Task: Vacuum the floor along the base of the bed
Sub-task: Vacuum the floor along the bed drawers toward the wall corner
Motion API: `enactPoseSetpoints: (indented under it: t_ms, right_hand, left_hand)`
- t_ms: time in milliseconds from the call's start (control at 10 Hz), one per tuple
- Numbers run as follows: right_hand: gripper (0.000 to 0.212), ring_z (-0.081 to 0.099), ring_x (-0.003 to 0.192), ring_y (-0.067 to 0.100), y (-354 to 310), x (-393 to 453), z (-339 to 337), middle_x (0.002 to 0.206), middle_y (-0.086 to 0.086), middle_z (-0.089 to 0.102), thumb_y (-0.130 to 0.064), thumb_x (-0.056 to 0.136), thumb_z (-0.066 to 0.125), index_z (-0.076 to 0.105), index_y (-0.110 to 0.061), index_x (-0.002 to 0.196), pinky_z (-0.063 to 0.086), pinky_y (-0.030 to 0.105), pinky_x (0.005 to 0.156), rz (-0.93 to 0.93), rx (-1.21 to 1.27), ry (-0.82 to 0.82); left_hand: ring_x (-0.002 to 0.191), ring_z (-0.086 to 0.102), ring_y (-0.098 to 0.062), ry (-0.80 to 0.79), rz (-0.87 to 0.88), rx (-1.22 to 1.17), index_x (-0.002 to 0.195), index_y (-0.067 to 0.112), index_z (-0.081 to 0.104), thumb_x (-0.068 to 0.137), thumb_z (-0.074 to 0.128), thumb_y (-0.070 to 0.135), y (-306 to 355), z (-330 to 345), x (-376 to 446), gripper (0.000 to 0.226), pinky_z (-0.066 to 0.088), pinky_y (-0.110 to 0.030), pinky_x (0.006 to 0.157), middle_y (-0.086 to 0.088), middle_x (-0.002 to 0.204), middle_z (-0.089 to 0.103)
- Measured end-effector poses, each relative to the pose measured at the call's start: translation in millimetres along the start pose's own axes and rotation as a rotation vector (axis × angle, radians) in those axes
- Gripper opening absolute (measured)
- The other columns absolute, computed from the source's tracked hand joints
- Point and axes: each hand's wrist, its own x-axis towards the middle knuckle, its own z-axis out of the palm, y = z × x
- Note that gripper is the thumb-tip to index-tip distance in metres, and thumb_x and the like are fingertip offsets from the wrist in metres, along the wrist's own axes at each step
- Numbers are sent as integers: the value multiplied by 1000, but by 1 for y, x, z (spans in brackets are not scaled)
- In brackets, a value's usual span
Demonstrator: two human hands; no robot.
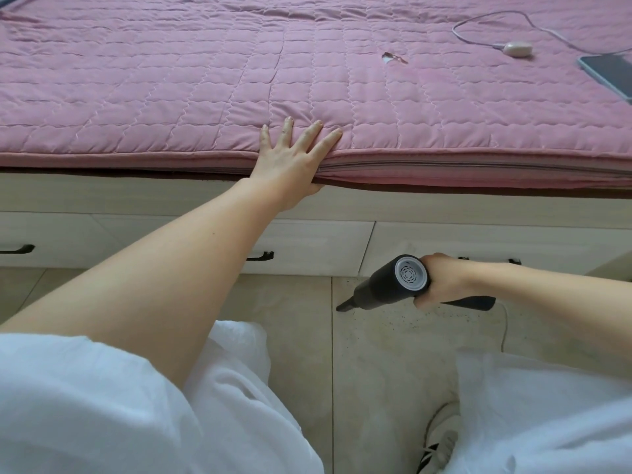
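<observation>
Your right hand (441,282) is wrapped around the grip of the handheld vacuum (393,285). Its long axis slants down and to your left, so the narrow nozzle (345,304) sits on the tile floor (297,336), just short of the bed base (307,206). Your left hand (290,162) lies flat, fingers spread, on the near edge of the pink quilted mattress (205,90), bracing you. The dark specks (410,321) lie under and to the right of the vacuum, below your right hand, so that hand does the work.
</observation>
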Motion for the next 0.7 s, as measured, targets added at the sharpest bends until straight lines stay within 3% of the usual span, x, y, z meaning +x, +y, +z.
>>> enactPoseSetpoints:
  t_ms: [300,500,600,700]
  right_hand:
    - [29,47,61,3,-11,2,3,71,-12,50,-19,75,70,43,-30,72,35,15,50,-22,-9,-37]
    - [30,52,72,13,-7,-1,3,75,-11,52,-21,73,72,44,-30,73,38,16,53,-6,-19,-54]
    - [23,54,74,14,-2,-4,3,82,-6,57,-21,73,72,51,-24,83,39,17,56,3,-2,-48]
    - [22,52,67,10,3,-5,3,78,-6,56,-21,73,71,50,-24,81,38,18,53,21,1,-30]
  left_hand:
    - [148,1,-42,6,5,-6,154,36,-6,94,55,47,-1,-1,-1,86,6,-68,114,0,164,-2]
    - [148,2,-42,18,-5,-21,154,36,-2,91,60,48,0,-1,1,90,7,-68,114,1,164,1]
    - [148,3,-43,25,-6,-26,155,36,0,89,62,50,0,-2,2,92,7,-69,113,0,164,2]
    - [148,3,-43,26,-1,-20,155,35,-2,87,65,49,3,-3,4,96,9,-70,112,1,164,1]
